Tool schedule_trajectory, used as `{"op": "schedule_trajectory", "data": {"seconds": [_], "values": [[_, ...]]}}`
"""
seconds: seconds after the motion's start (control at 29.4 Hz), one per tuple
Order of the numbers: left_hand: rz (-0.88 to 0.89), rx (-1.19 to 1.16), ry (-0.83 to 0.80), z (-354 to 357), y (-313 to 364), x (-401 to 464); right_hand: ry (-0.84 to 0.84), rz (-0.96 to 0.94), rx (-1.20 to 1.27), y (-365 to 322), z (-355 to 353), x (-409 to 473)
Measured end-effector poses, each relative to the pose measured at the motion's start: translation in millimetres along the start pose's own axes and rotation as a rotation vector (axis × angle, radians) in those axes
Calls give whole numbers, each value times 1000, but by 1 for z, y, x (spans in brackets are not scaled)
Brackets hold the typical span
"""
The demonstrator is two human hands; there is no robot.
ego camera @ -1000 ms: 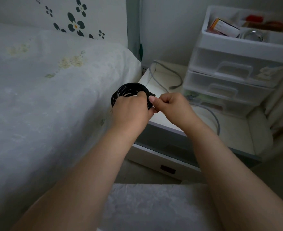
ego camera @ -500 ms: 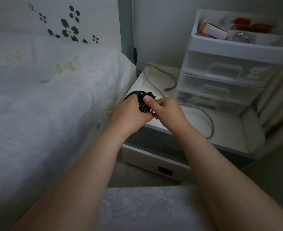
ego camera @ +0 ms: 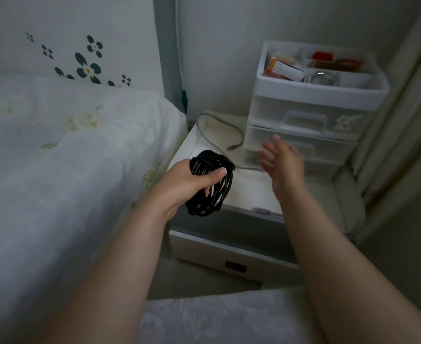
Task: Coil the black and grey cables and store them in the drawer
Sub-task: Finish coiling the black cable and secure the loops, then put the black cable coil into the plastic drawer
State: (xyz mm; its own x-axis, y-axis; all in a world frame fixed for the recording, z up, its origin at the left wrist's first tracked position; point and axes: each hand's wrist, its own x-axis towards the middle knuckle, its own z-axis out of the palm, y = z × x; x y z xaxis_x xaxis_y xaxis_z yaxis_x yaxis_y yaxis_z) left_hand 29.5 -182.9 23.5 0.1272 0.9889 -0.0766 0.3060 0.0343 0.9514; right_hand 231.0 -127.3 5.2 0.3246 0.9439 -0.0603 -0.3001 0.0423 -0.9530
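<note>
The black coil (ego camera: 210, 183) was gripped in the left hand (ego camera: 189, 181), fingers curled through its loops, probably to keep them together. The right hand (ego camera: 282, 161) was held open and empty above the nightstand (ego camera: 256, 192), near the loose grey cable (ego camera: 219, 131), apparently reaching for it.

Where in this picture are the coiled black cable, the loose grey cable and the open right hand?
black cable (ego camera: 219, 192): head view, right side of the coil.
grey cable (ego camera: 239, 134): head view, bend near its plug.
right hand (ego camera: 282, 162): head view, middle of the palm.
</note>
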Motion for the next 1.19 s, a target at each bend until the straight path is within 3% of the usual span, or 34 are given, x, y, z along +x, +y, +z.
{"op": "schedule_trajectory", "data": {"seconds": [0.14, 0.31, 0.54, 0.68, 0.82, 0.92, 0.99, 1.09, 1.12, 1.19], "values": [[33, -16, 74, 6, 5, 5, 79, 86, 376, -30, -6, 38], [67, 8, 120, 13, 17, 10, 86, 170, 440, -58, 2, 59], [53, -244, 58, 19, 38, 4, 111, 214, 523, -57, -8, 41], [-53, -604, 21, 17, 45, 7, 107, 184, 461, -52, -18, 3], [-25, -886, -42, 10, 49, 9, 71, 134, 373, -50, -34, -32], [-75, -1065, -122, 1, 48, 9, 10, 137, 49, -50, -34, -48], [-132, -1155, -157, -2, 49, 9, -84, -74, -418, -50, -29, -61], [-237, -1236, -191, -3, 53, 5, -328, -799, -1267, -46, -27, -74], [-261, -1261, -208, -3, 55, 4, -390, -993, -1414, -44, -27, -73], [-288, -1310, -255, -2, 57, 0, -429, -1221, -1431, -44, -26, -66]]}}
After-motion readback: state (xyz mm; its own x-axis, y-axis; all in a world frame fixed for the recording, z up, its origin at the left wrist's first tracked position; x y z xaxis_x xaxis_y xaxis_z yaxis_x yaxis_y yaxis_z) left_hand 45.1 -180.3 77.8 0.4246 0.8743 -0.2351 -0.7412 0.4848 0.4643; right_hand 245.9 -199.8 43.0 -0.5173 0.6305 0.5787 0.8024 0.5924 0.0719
